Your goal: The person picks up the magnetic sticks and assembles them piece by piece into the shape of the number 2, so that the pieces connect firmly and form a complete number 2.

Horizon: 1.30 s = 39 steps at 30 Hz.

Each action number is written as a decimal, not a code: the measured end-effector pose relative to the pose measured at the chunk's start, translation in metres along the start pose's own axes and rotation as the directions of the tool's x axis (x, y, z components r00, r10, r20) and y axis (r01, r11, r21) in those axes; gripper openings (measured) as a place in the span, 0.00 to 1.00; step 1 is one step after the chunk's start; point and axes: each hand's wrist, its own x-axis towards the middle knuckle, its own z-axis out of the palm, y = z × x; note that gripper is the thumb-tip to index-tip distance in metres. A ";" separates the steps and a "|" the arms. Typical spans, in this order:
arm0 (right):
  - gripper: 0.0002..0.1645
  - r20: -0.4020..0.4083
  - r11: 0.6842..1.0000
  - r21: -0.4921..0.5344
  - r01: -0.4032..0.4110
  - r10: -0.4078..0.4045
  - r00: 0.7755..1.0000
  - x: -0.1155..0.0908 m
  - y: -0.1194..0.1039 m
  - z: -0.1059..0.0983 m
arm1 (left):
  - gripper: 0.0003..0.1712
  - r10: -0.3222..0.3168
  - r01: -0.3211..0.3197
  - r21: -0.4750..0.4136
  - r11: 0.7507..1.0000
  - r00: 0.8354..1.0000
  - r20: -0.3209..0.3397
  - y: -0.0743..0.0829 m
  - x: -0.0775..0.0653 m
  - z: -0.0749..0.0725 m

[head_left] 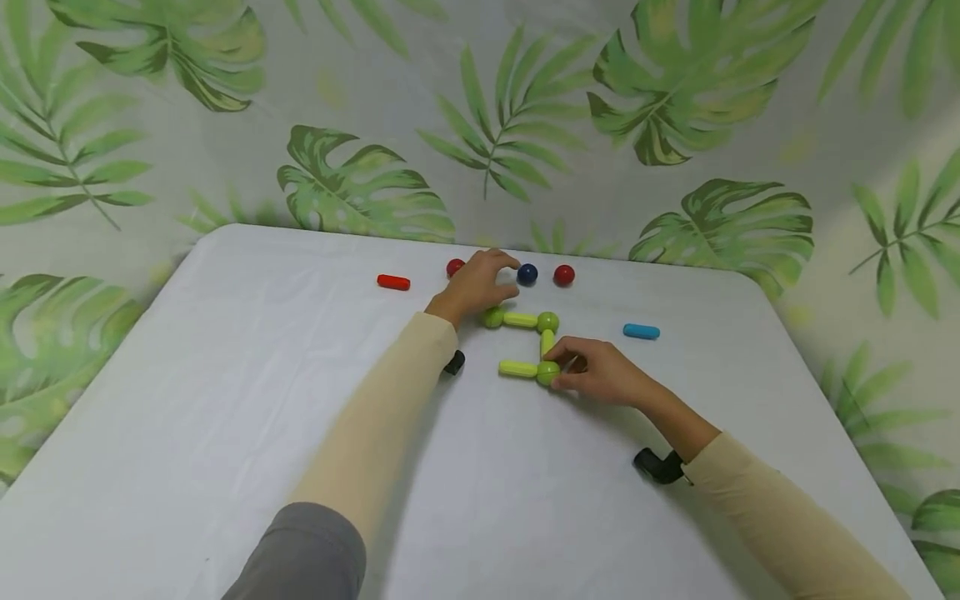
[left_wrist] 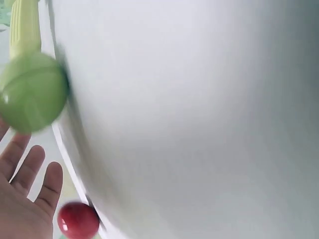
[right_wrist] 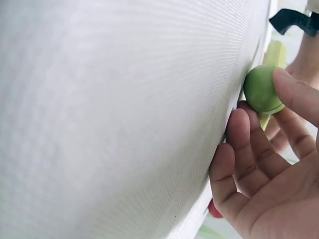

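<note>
A toy figure of green balls and ribbed yellow-green sticks lies on the table. My right hand (head_left: pixel 600 371) pinches its near corner ball (head_left: pixel 547 373) between thumb and fingers; in the right wrist view the thumb lies on that green ball (right_wrist: pixel 261 89). From this ball one stick (head_left: pixel 517 368) points left, and another runs away to the far corner ball (head_left: pixel 548 322). A third stick (head_left: pixel 521 319) joins that to the left end ball (head_left: pixel 492 317). Above this end my left hand (head_left: pixel 476 283) reaches with parted fingers, thumb and fingertips just left of a dark blue ball (head_left: pixel 527 274).
Two red balls lie at the back, one (head_left: pixel 564 275) right of the blue ball, the other (head_left: pixel 454 267) partly behind my left hand. A red stick (head_left: pixel 393 282) lies at the left, a blue stick (head_left: pixel 641 332) at the right. The white table (head_left: pixel 225 400) meets a leaf-patterned cloth behind.
</note>
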 end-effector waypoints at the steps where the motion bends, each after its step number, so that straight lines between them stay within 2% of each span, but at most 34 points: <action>1: 0.18 0.000 1.000 0.000 0.005 -0.005 1.000 0.000 -0.001 -0.001 | 0.26 0.005 -0.005 0.004 1.000 1.000 0.005 0.001 0.003 0.001; 5: 0.18 0.010 1.000 0.004 0.015 -0.015 1.000 0.002 -0.002 -0.002 | 0.31 0.029 -0.029 0.002 1.000 0.999 0.044 0.006 0.009 0.004; 10: 0.18 0.017 1.000 0.012 0.009 -0.009 1.000 0.002 -0.004 -0.003 | 0.37 0.051 -0.052 0.012 0.999 0.996 0.077 0.012 0.012 0.000; 18: 0.18 0.020 1.000 0.018 0.014 -0.014 1.000 0.002 -0.006 -0.003 | 0.33 -0.004 0.004 -0.001 1.000 0.991 0.134 0.013 0.018 -0.001; 26: 0.17 0.024 1.000 0.017 0.010 -0.010 1.000 0.003 -0.005 -0.005 | 0.22 -0.080 0.086 -0.058 0.995 0.992 0.095 0.012 0.019 0.001; 32: 0.17 0.022 1.000 0.012 0.009 -0.009 1.000 0.003 -0.002 -0.006 | 0.21 -0.101 0.109 -0.098 0.989 0.991 0.090 0.011 0.018 0.001; 39: 0.18 0.025 1.000 0.017 0.008 -0.008 1.000 0.002 0.000 -0.005 | 0.22 -0.101 0.111 -0.095 0.989 0.990 0.097 0.010 0.020 0.006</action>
